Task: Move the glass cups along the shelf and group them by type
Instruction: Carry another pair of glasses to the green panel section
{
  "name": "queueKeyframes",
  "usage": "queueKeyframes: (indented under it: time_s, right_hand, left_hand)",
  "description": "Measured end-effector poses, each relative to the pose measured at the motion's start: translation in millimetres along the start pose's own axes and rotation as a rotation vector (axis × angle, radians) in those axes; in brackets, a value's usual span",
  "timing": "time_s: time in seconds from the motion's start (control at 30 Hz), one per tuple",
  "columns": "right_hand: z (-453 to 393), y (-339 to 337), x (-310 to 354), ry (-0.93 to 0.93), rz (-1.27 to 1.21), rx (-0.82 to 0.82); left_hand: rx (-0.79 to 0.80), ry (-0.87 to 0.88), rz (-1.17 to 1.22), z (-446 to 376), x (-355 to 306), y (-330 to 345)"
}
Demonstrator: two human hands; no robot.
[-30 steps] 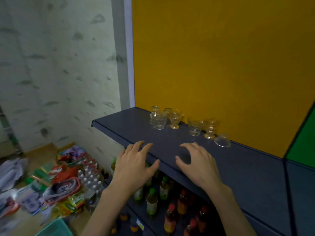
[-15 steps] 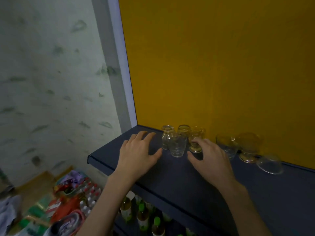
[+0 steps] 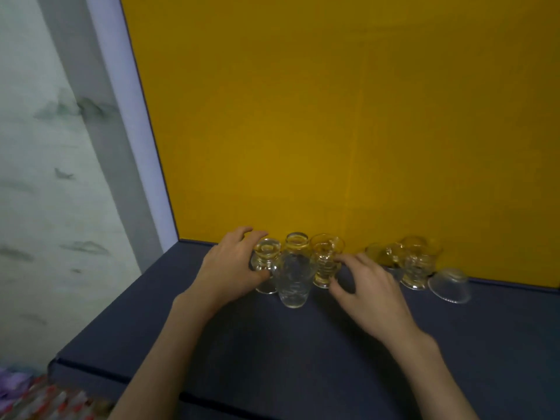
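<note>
Both hands have advanced from the dark blue shelf [image 3: 272, 344] edge: left hand [image 3: 230, 268] now clasps a small clear glass jar [image 3: 264, 259]; right hand [image 3: 368, 291], fingers apart, touches a ribbed footed glass cup [image 3: 325, 263]. Sorting begins.

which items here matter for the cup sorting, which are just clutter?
Job:
- left cluster of glass cups, some footed, some plain
- right cluster of glass cups
- tipped glass bowl
- dark shelf
- left hand around a footed glass
- right hand at a ribbed glass

Lying about:
- packaged goods on the floor, blurred
</note>
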State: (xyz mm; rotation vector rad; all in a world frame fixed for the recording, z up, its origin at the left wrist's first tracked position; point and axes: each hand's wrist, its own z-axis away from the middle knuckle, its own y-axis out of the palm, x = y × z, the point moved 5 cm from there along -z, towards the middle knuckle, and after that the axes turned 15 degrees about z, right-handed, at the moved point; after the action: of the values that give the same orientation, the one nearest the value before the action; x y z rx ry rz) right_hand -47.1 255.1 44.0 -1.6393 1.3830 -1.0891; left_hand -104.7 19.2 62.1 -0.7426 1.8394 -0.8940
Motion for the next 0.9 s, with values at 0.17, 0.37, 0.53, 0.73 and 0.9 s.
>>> queueKeyframes:
  time_s: [0.17, 0.37, 0.53, 0.73, 0.9]
  right_hand:
    - [-3, 7, 14, 0.057, 0.040, 0.007]
    - [-1, 13, 19, 0.091, 0.055, 0.002]
    - [4, 17, 16, 0.130, 0.045, -0.010]
    - [4, 21, 21, 0.130, 0.009, -0.032]
    - [6, 29, 25, 0.124, -0.032, -0.016]
  left_hand:
    - [0.200, 0.094, 0.037, -24, 12, 19]
    - [0.302, 0.156, 0.063, -35, 22, 30]
    - [0.258, 0.164, -0.012, -35, 25, 26]
    - [0.246, 0.094, -0.140, -29, 32, 15]
    - [0.312, 0.101, -0.150, -20, 34, 14]
